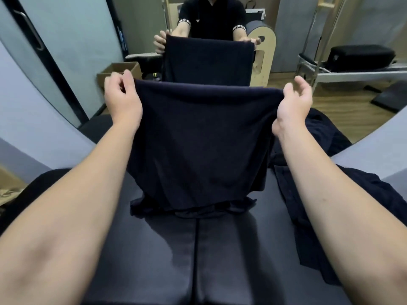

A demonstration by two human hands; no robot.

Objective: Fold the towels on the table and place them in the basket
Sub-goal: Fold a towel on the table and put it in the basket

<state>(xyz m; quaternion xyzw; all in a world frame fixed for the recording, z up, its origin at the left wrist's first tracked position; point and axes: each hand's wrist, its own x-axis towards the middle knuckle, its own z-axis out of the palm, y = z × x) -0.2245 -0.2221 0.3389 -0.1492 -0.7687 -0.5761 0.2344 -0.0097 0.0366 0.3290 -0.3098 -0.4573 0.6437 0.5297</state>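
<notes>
A dark navy towel (200, 146) hangs in front of me above the black padded table (198, 260), doubled over along its top edge. My left hand (121, 100) pinches the top left corner and my right hand (295, 104) pinches the top right corner. The towel's lower edge bunches on the table top. More dark towels (308, 194) lie loose on the table's right side, under my right forearm. No basket is in view.
A large mirror (220, 29) faces me and reflects a person holding the towel. In the reflection are a cardboard box (120, 71), wooden equipment (263, 62), a metal-framed bench (352, 71) and wood floor. A grey wall (33, 128) stands at left.
</notes>
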